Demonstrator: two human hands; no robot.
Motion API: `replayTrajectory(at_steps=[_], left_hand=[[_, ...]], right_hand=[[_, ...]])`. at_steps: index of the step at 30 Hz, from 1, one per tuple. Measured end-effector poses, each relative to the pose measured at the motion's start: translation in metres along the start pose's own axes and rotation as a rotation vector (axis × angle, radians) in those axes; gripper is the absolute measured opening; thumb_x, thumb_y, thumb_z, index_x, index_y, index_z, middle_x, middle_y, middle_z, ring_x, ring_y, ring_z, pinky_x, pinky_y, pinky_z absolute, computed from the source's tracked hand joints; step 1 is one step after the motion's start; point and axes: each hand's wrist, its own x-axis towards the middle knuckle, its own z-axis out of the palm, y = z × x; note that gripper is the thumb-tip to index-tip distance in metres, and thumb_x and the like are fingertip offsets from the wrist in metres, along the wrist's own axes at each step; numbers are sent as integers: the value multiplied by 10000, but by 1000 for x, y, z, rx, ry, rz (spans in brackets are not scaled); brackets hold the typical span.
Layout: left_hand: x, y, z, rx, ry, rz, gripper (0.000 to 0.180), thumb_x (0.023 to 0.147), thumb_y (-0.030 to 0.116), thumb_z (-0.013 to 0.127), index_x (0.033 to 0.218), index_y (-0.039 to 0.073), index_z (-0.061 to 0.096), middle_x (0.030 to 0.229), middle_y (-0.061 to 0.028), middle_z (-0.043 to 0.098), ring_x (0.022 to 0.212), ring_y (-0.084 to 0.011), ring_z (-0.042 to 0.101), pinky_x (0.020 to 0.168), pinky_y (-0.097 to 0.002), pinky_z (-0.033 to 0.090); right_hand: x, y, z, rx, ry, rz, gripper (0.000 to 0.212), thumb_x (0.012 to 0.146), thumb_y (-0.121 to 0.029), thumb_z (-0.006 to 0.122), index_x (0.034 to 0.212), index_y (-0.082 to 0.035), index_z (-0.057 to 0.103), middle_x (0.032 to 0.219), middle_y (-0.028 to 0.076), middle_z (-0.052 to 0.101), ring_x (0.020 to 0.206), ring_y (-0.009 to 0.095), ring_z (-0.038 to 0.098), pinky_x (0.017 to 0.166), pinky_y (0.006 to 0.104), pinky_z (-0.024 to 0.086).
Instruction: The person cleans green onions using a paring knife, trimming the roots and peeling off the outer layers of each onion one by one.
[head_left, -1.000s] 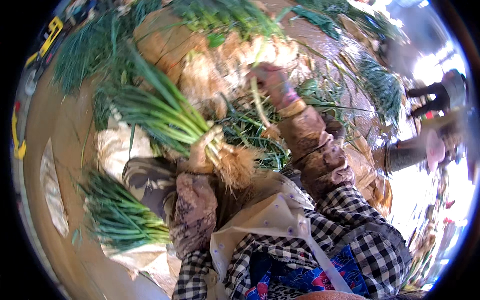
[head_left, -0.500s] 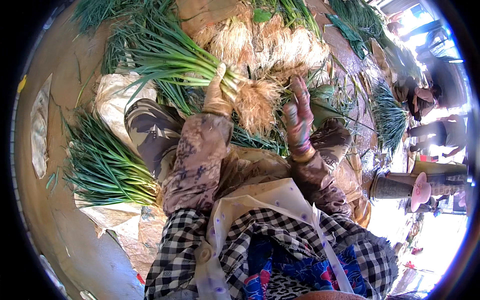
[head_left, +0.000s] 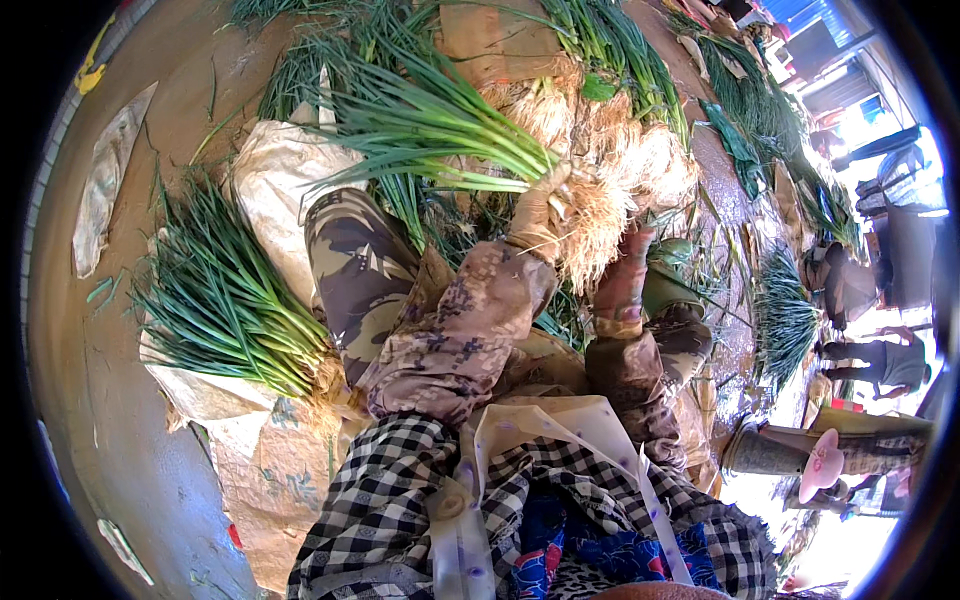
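Note:
My left hand (head_left: 535,212) is closed round the lower stems of a bunch of green onions (head_left: 480,130). Their long green leaves fan out to the upper left, and the pale tangled roots (head_left: 595,225) hang on the right side of my fist. Close beside those roots is my right hand (head_left: 624,275), stained with dirt. Its fingers are partly behind the roots, so their position is unclear. Another pile of green onions (head_left: 240,300) lies by my left knee, roots toward me. Beyond my hands, several bundles (head_left: 640,150) lie with their roots facing me.
Pale sacking (head_left: 285,170) and a printed sack (head_left: 275,470) cover the ground on the left. Wet brown floor (head_left: 120,400) stretches past them. A bucket (head_left: 765,447) stands at the right, near a pink hat (head_left: 822,465) and other people. More onions (head_left: 785,310) lie there.
The view has shifted, so the scene sits further right and lower. My right hand was raised with fingers spread; now it is lower, beside the roots. My left hand still grips the bunch.

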Motion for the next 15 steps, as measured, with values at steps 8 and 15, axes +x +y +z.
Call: replayTrajectory(at_steps=[8,15], left_hand=[[-10,-34,-14,413,35,156,177,697,50,613,849,4,534,753,-54,564,654,-146,554,538,-254,467],[-34,-55,-25,608,128,116,200,692,51,601,865,7,510,734,-65,550,578,-132,529,442,-237,419]], right_hand=[[43,-14,-71,-146,65,168,427,846,-333,318,1146,-36,381,1022,142,505,911,254,520,751,356,467],[67,2,-7,-1044,-392,83,869,681,-295,634,1251,51,76,1176,177,393,1074,257,384,835,285,397]])
